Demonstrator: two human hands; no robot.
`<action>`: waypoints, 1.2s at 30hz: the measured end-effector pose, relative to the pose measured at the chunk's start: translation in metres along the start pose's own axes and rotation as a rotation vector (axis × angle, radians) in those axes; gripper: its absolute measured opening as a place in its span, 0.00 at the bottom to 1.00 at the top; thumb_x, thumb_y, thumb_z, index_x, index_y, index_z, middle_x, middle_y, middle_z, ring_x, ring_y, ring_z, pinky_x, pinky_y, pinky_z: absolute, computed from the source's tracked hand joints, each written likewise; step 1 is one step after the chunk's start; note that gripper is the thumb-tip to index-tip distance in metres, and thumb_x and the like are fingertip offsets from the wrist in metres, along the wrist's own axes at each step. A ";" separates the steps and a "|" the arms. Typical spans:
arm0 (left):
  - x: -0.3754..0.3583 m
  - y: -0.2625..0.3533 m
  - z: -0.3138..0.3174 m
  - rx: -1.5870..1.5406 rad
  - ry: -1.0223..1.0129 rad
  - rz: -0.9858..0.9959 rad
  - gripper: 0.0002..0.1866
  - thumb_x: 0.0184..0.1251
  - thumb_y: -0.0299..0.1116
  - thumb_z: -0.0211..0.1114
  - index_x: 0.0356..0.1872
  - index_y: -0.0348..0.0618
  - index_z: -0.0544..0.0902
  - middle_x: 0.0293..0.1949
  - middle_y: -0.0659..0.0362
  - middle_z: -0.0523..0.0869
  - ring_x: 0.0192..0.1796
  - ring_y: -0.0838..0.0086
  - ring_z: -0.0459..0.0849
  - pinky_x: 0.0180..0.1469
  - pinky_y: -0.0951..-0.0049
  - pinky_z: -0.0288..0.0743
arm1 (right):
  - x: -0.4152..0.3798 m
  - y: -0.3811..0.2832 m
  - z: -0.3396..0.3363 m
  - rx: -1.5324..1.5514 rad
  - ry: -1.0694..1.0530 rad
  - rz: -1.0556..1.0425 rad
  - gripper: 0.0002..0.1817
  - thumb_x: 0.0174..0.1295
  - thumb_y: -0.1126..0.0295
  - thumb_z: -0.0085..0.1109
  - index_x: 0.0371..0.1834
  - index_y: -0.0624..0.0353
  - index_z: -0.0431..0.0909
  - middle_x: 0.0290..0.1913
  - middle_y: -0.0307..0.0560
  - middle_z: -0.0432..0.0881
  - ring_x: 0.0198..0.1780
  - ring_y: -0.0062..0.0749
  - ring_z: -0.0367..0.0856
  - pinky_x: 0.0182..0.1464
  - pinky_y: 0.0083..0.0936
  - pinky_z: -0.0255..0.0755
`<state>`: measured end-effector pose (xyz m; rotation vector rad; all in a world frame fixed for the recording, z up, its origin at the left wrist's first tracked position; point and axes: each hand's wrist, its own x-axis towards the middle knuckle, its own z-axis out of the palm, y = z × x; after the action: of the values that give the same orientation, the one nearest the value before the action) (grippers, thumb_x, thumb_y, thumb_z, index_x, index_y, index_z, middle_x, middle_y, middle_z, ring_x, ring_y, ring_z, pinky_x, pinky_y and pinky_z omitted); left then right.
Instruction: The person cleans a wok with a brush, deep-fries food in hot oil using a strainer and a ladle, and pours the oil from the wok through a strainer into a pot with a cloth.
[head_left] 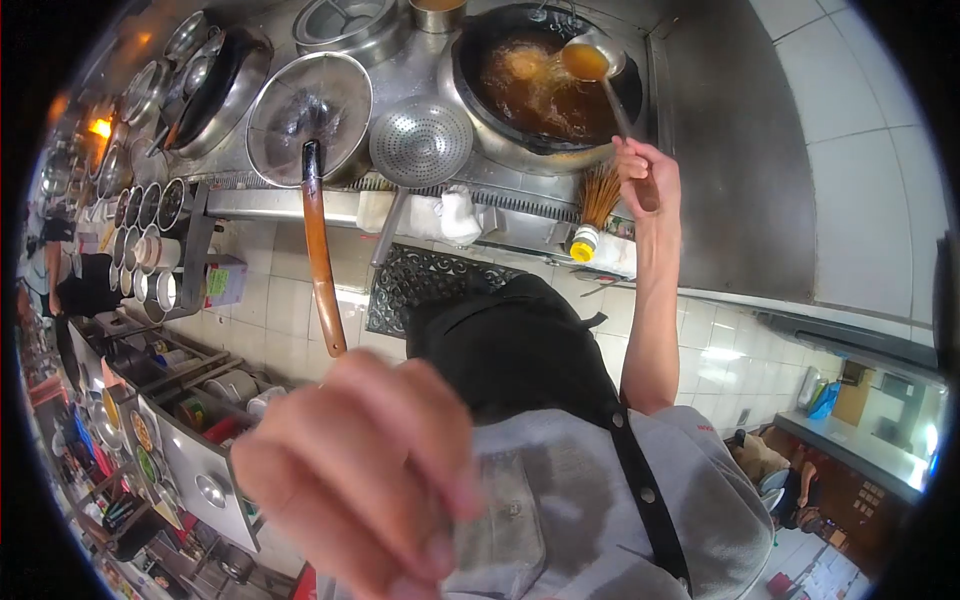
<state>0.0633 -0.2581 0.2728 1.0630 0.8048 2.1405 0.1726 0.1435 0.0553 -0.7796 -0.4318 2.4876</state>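
Observation:
At the right, my right hand (648, 180) is closed round the handle of a ladle (588, 62), whose bowl holds amber liquid. The bowl is over a black wok (465, 75) of bubbling brown liquid, with a pale round lump in it. Close to the camera at lower left, my left hand (355, 470) is blurred, its fingers curled together; anything inside them is hidden. Just below the wok, near my right hand, a bamboo brush (600, 195) with a yellow-tipped end lies at the counter edge.
Left of the wok are a perforated skimmer (422, 142) and a mesh strainer (270, 110) with a wooden handle. White cloths (440, 215) lie on the front ledge. Another wok (235, 85) stands farther left, beside a rack of metal containers (150, 205). A black mat (390, 290) covers part of the tiled floor.

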 end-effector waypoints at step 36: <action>-0.011 -0.005 -0.049 0.364 -0.107 0.294 0.10 0.66 0.19 0.61 0.41 0.30 0.90 0.41 0.48 0.92 0.42 0.61 0.86 0.40 0.65 0.79 | -0.120 0.107 -0.231 -1.552 0.716 -0.620 0.10 0.57 0.81 0.55 0.42 0.73 0.79 0.26 0.53 0.79 0.28 0.33 0.73 0.32 0.37 0.69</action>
<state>0.0289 -0.2750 0.2401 1.5526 1.0689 2.1992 0.3581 0.0246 -0.1191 -1.5836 -1.9342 0.8114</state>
